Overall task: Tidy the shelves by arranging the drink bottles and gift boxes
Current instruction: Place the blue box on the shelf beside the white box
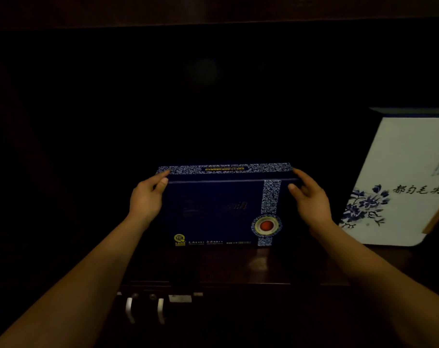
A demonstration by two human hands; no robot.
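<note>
The left hand [148,194] is closed on the upper left corner of the dark blue gift box [218,209], with the fingers laid over the top edge and the thumb pressed on the front face. The right hand [311,197] is set on the upper right corner in the same way, that corner pinched between thumb and fingers. The box is stood upright on the dark wooden shelf [238,262], its bottom edge apparently resting there. It is judged stiff, smooth-faced and probably fairly light, though the contents may be fragile, so it is best taken by both short ends and kept level. To the right of the box, well apart, a white gift box [401,182] with blue flowers is seen. Below the box, pale cabinet handles [129,310] are visible.
</note>
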